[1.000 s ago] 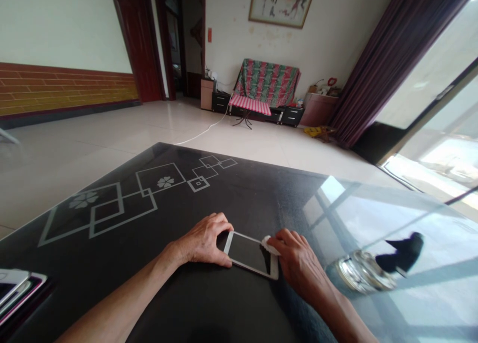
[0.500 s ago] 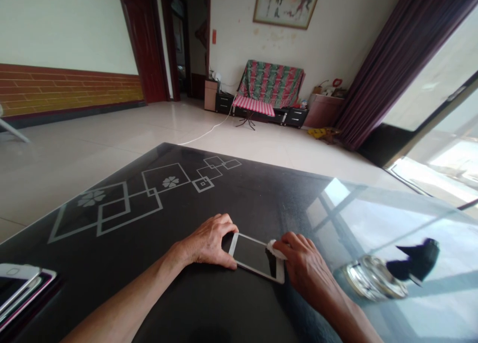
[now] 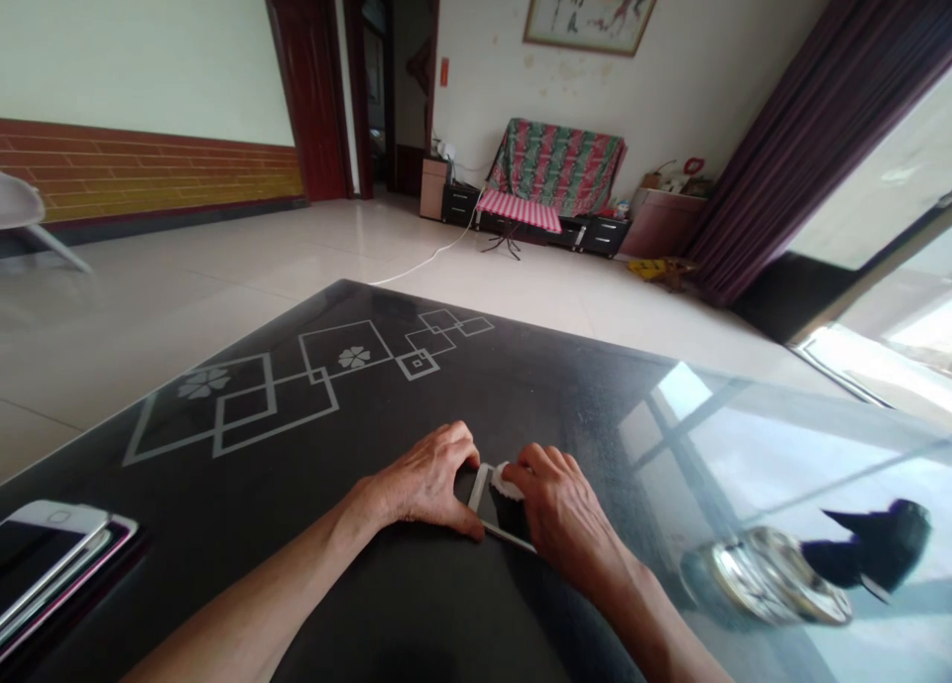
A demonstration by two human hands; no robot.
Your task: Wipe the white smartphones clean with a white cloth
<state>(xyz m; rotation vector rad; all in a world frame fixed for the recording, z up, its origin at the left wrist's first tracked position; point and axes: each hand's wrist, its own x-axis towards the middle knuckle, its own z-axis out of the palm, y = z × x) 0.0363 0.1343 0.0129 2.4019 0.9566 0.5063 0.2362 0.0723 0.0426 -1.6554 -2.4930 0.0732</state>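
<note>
A white-framed smartphone (image 3: 500, 512) lies flat, screen up, on the dark glossy table (image 3: 416, 604). My left hand (image 3: 435, 480) grips its left end, the thumb at the near corner and the fingers at the far corner. My right hand (image 3: 565, 500) is closed on a white wipe (image 3: 507, 481), which it presses on the screen near the left end. That hand and forearm hide the phone's right part.
Several phones (image 3: 52, 554) are stacked at the table's left edge. To the right sits a shiny round glass or metal dish (image 3: 773, 574) with a black object (image 3: 874, 549) at it. A draped seat-like shape (image 3: 557, 168) stands across the room.
My right hand has slid the wipe leftward over the screen, from the phone's right end toward my left hand. My left hand keeps its hold. The view has turned slightly left.
</note>
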